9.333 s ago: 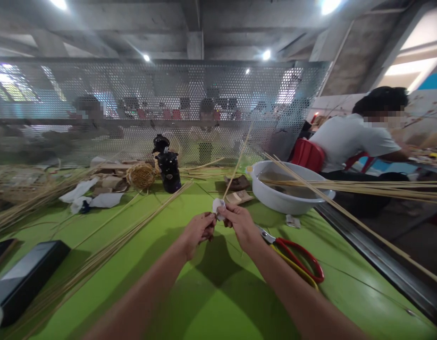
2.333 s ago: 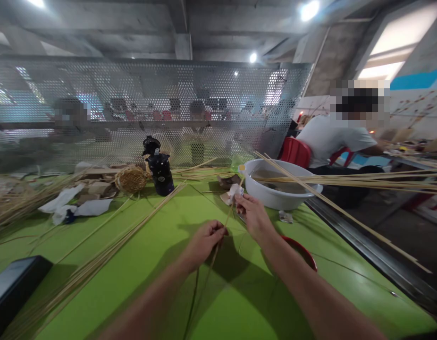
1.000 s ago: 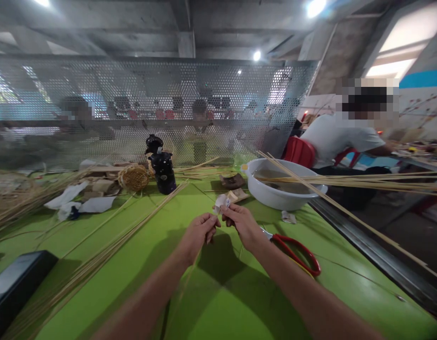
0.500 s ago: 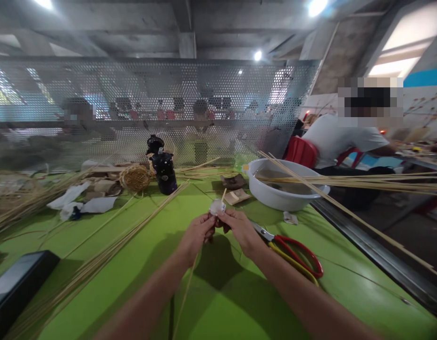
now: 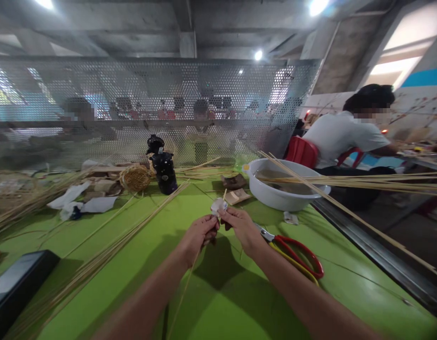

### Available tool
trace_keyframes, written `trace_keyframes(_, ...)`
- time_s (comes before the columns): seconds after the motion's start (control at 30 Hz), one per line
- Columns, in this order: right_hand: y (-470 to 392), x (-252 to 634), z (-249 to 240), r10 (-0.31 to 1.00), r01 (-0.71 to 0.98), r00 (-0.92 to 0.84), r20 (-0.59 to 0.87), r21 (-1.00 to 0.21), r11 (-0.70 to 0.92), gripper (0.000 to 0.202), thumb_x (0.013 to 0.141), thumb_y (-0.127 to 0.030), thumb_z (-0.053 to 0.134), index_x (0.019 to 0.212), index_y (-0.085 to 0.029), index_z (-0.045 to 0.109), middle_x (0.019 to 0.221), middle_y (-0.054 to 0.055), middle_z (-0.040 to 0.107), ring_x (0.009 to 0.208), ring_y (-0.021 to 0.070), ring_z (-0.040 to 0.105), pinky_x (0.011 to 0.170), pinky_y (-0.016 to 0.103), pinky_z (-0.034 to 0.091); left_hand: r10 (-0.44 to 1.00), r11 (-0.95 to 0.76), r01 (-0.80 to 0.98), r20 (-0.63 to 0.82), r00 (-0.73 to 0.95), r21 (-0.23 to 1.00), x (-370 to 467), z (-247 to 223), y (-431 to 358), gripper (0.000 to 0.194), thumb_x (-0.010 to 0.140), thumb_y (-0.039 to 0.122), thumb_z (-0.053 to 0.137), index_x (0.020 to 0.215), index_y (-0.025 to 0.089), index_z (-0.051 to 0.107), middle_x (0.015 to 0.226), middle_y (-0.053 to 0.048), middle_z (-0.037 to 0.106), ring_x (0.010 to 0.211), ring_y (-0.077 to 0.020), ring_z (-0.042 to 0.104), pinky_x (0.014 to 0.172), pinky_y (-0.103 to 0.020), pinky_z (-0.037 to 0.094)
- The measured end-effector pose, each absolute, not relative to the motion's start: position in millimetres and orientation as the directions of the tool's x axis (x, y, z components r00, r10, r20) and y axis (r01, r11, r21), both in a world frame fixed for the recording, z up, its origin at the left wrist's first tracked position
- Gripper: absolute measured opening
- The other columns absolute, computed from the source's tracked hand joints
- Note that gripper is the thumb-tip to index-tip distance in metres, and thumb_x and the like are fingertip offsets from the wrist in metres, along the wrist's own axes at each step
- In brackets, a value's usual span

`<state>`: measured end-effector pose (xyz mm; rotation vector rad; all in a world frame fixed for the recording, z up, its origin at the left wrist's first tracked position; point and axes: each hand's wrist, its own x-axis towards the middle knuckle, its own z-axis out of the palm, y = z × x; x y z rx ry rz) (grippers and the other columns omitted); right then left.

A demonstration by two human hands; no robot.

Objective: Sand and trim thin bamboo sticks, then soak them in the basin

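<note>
My left hand [image 5: 200, 234] is closed in a pinch on a thin cane strip [image 5: 184, 293], whose long tail runs down toward the table's near edge. Closed as well, my right hand [image 5: 239, 226] pinches a small crumpled white piece [image 5: 218, 205], paper or cloth, I cannot tell which. A short pale strip end pokes up beside it. My fingertips nearly meet and hide where the strip and the white piece come together. Just right of my right wrist lie large scissors [image 5: 299, 250] with one red and one yellow handle.
A white basin [image 5: 285, 200] of water has long cane strips [image 5: 374, 182] across it, jutting past the table's right edge. More strips [image 5: 108, 250] lie left. Behind are a black bottle [image 5: 164, 172], a woven basket [image 5: 135, 178] and a perforated screen [image 5: 133, 85]. A person [image 5: 342, 132] sits at right.
My left hand has shifted slightly, and the strip's tail has swung a little to the left. The white piece stays between my fingertips, turned slightly.
</note>
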<state>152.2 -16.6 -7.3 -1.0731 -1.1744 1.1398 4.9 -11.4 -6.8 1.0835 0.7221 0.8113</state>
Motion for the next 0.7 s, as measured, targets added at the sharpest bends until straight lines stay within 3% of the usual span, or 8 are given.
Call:
trace_keyframes(0.1,-17.1,153.2,-4.1,0.988,-0.090,0.123,0.096,-0.990,0.107,0.039,0.068,-0.054,0.070,0.056,-0.018,0.059,0.055,-0.001,0.052,0.053,0.0125,0.041,0.055,0.028,0.030,0.829,0.258,-0.178,-0.123,0.546,0.950,5.4,-7.6,-11.4,0.031,0.081,0.044,0.063,0.072,0.016,0.052,0.055,0.008,0.032,0.045,-0.0047,0.022,0.048,-0.019,0.025)
trace_keyframes(0.27,-22.2,149.4,-4.2,0.995,-0.069,0.025,0.100,-0.992,0.102,0.037,0.073,-0.052,0.066,0.057,-0.019,0.061,0.057,-0.001,0.053,0.054,0.0129,0.040,0.054,0.028,0.029,0.852,0.231,-0.207,-0.094,0.515,0.951,4.3,-9.4,-9.3,0.031,0.081,0.044,0.063,0.075,0.017,0.051,0.056,0.008,0.032,0.047,-0.0053,0.024,0.052,-0.019,0.028)
trace_keyframes(0.5,-12.5,158.7,-3.4,0.978,-0.118,0.188,0.088,-0.987,0.111,0.038,0.065,-0.054,0.071,0.054,-0.019,0.059,0.055,-0.001,0.052,0.052,0.0123,0.041,0.054,0.028,0.030,0.831,0.218,-0.089,-0.137,0.539,0.972,6.1,-6.0,-11.9,0.033,0.080,0.047,0.063,0.074,0.016,0.053,0.066,0.004,0.045,0.051,-0.0055,0.033,0.053,-0.020,0.030)
trace_keyframes(0.7,-16.3,153.5,-5.4,0.989,-0.090,0.122,0.080,-0.992,0.092,0.035,0.068,-0.049,0.070,0.055,-0.018,0.059,0.053,-0.001,0.050,0.052,0.0121,0.040,0.053,0.028,0.029,0.845,0.216,-0.125,-0.121,0.520,0.968,3.7,-7.6,-10.8,0.029,0.080,0.044,0.063,0.078,0.017,0.054,0.064,0.005,0.043,0.050,-0.0060,0.032,0.053,-0.020,0.030)
